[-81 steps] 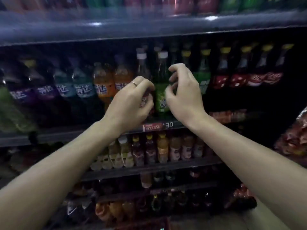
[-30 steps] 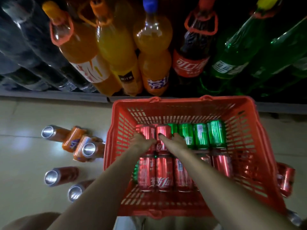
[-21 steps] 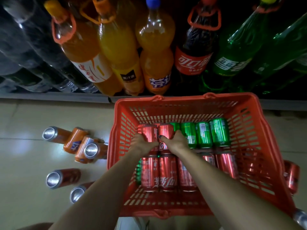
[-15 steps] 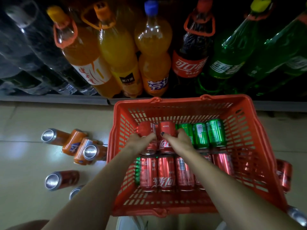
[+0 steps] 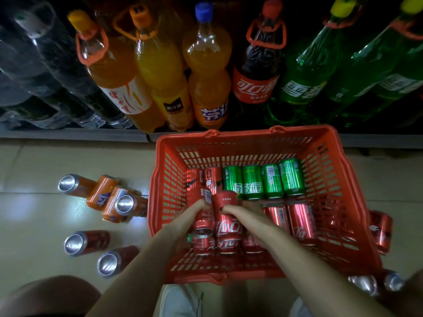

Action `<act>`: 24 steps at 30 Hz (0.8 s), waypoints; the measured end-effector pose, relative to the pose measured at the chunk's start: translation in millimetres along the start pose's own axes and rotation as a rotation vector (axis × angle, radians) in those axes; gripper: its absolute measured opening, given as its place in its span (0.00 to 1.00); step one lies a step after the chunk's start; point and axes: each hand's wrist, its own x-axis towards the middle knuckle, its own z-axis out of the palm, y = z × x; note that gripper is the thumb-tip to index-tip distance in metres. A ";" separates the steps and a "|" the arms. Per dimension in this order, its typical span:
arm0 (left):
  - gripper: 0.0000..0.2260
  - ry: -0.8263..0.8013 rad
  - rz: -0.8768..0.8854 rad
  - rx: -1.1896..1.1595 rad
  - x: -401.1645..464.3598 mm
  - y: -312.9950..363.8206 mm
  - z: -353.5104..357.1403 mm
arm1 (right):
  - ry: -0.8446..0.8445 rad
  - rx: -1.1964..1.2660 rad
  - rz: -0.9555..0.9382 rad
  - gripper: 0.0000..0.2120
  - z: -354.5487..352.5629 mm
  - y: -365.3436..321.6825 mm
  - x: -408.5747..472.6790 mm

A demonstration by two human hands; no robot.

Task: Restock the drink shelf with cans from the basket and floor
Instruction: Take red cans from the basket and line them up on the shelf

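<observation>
Cans are in both hands: the left hand is wrapped around one red aluminium cola can, and the right hand is closed on a second red cola can, the two touching side by side above the basket's contents. Below them lie more red cans and a row of four green aluminium cans in the red plastic slotted basket, which stands on the pale tiled floor. Orange cans and dark red cans lie left of the basket. Large plastic soda bottles fill the bottom shelf beyond
</observation>
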 end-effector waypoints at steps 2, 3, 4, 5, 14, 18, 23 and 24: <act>0.23 -0.006 -0.005 -0.026 -4.4 -2.9 -0.1 | -0.006 0.016 -0.003 0.18 3.6 3.5 0.8; 0.22 -0.013 -0.009 -0.039 -6.4 -3.9 0.5 | -0.011 0.026 -0.004 0.17 4.9 4.4 1.5; 0.21 -0.012 -0.016 -0.046 -9.6 -4.1 1.0 | -0.012 0.035 -0.001 0.16 5.9 4.2 0.7; 0.21 -0.006 -0.021 -0.045 -12.0 -4.5 1.8 | -0.014 0.042 0.001 0.17 7.2 4.5 0.2; 0.22 0.020 0.008 0.012 -16.0 -6.5 7.7 | 0.032 0.144 -0.003 0.22 9.8 12.2 0.7; 0.19 0.005 -0.005 0.061 -15.0 -6.5 13.2 | 0.028 0.183 -0.011 0.19 4.0 14.9 0.3; 0.35 -0.001 0.022 0.062 -11.4 -8.8 7.9 | 0.027 0.235 -0.025 0.17 3.1 21.1 -0.3; 0.38 -0.002 0.026 0.058 -10.2 -9.5 7.1 | 0.031 0.243 -0.026 0.17 3.8 21.2 -0.3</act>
